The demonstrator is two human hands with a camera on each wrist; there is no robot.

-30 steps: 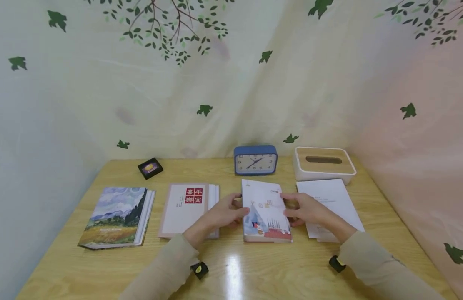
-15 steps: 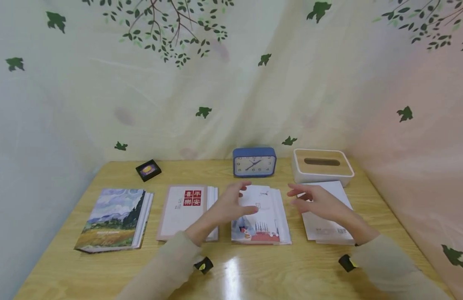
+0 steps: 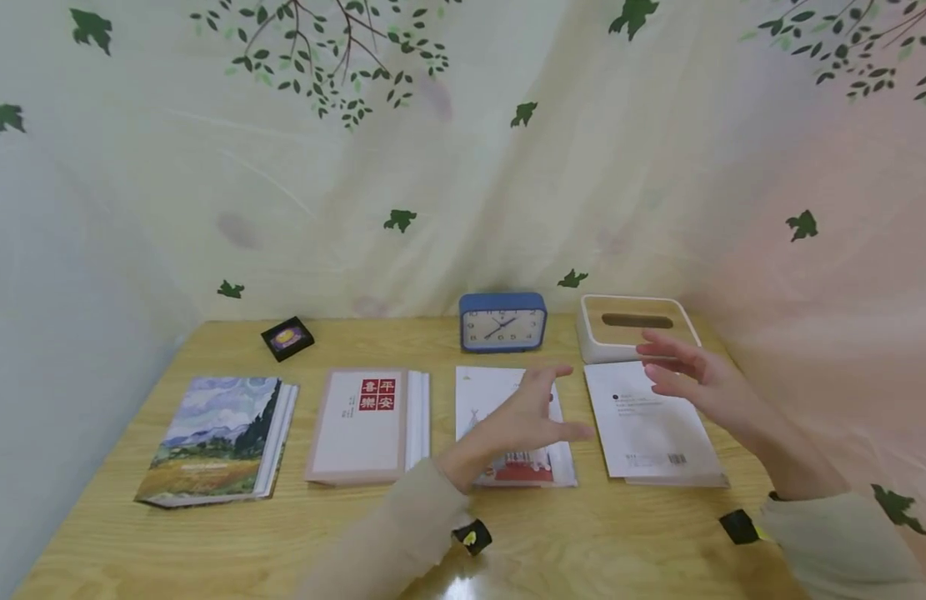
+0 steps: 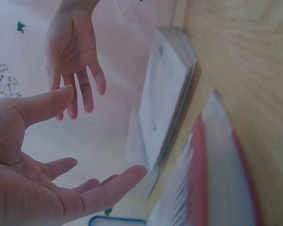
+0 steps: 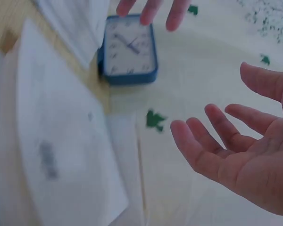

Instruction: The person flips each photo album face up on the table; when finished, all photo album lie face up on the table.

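Observation:
My left hand [image 3: 526,417] is held above an illustrated book [image 3: 518,473] with a white and red cover, hiding part of it. Its thumb and fingers are spread, with nothing between them. Farther right, my right hand [image 3: 695,375] hovers over the upper right of a white book [image 3: 638,437] that has small print and a barcode. Its fingers are loosely bent and hold nothing. Seen from the left wrist, both palms face each other beside the white book [image 4: 162,89]; from the right wrist, its cover [image 5: 66,155] lifts slightly off the pages.
To the left lie a landscape-painting book [image 3: 211,442] and a pale book with red characters [image 3: 357,433]. Along the back stand a small black box [image 3: 287,338], a blue clock [image 3: 503,323] and a white tissue box with a wooden top [image 3: 628,333]. A printed curtain hangs behind.
A second ago both hands held the illustrated book by its sides. They have let go of it, it lies flat, and both hands have moved right toward the white book.

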